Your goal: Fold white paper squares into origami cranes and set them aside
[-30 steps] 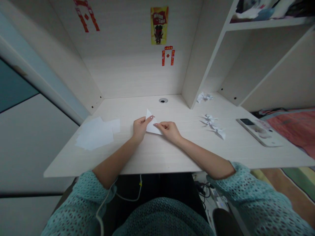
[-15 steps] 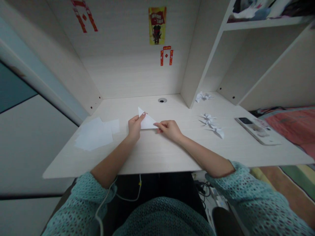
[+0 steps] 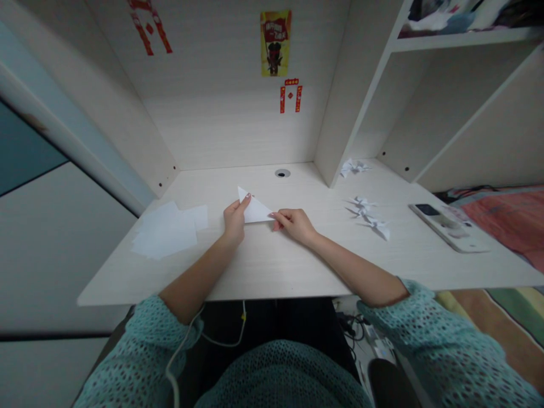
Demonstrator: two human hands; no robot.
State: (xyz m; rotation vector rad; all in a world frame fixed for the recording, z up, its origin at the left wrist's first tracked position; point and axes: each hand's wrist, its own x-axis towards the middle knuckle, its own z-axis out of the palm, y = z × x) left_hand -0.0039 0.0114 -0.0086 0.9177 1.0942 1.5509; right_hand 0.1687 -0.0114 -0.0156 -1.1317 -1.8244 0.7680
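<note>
A white folded paper triangle [image 3: 255, 211] was held between the hands, its lower left edge pinched by the left hand [image 3: 234, 222] and its right tip pinched by the right hand [image 3: 294, 225]. Flat white paper sheets [image 3: 164, 231] lay left of the left hand; small white origami cranes [image 3: 366, 217] lay right of the right hand.

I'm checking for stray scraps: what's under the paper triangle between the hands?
Around the white paper triangle, held by the left hand and right hand, the pale wood-grain desk shows. The paper covers whatever lies directly beneath it, so that cannot be seen.
</note>
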